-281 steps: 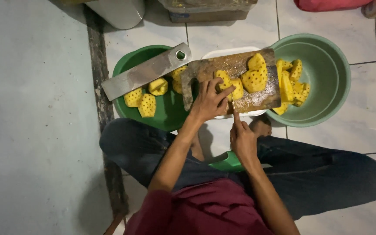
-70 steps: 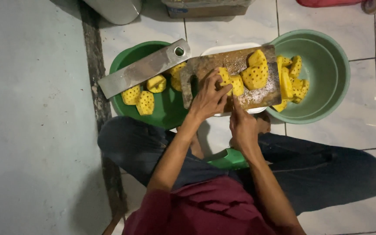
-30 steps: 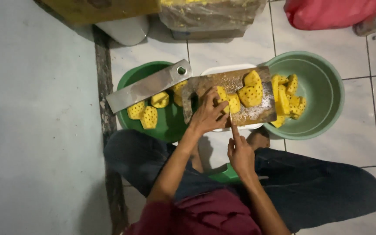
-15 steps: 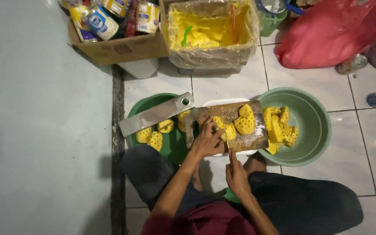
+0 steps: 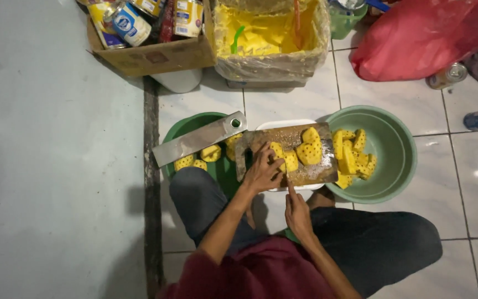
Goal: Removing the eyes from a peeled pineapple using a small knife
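The yellow peeled pineapple chunk (image 5: 283, 158) sits on the brown wooden cutting board (image 5: 305, 174), w/ the left hand (image 5: 262, 170) pressed down on it. The right hand (image 5: 297, 213) pinches a thin knife (image 5: 287, 180), so it looks like the cutting step; next needs a straight push down. Counted: 2 green plastic basins (image 5: 399, 160), 1 big steel cleaver (image 5: 195, 141), 2 chunks on board.

Board (image 5: 305, 166) between two basins (image 5: 394, 182)

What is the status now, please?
Left hand presses pineapple piece on cutting board. Right hand grips knife, blade at the piece. Cleaver rests apart on green basin.
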